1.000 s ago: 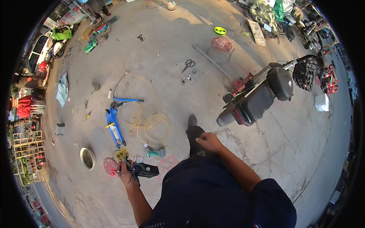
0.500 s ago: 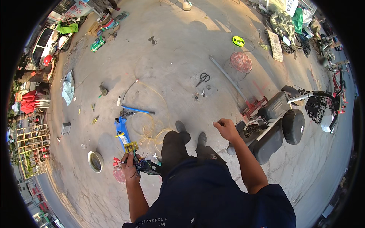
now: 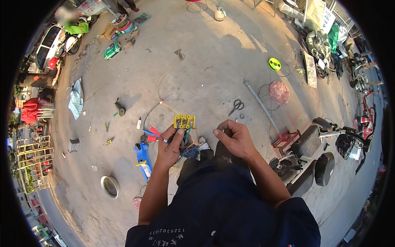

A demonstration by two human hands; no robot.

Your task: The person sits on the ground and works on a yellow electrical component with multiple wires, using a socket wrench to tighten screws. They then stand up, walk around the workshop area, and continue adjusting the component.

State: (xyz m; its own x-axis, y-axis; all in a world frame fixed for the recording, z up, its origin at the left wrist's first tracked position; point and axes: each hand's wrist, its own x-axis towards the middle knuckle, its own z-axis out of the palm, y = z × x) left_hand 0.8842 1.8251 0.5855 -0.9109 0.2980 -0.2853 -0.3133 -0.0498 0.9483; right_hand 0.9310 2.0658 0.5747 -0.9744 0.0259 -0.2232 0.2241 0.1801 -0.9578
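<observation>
My left hand (image 3: 168,149) is closed on a yellow terminal block (image 3: 189,122), with the thumb at its near edge. Dark screw heads show on the block, and blue and green wires run from it. Red plug connectors (image 3: 152,138) on wires stick out to the left of this hand. Below the block hangs a tangle of coloured wires (image 3: 190,147), in front of my legs. My right hand (image 3: 238,142) is to the right of the block and apart from it. Its fingers are curled in with the thumb against them; whatever they pinch, if anything, is hidden.
A blue floor jack (image 3: 142,158) and a metal basin (image 3: 110,187) are at left. Scissors (image 3: 236,107) lie beyond my right hand. A round red stool (image 3: 279,92), a long grey pole (image 3: 260,101) and a partly dismantled scooter (image 3: 306,142) are at right.
My left hand has brought the terminal block and its wires from the lower left to in front of me. My right hand has moved slightly left and down, nearer the block. The view has shifted.
</observation>
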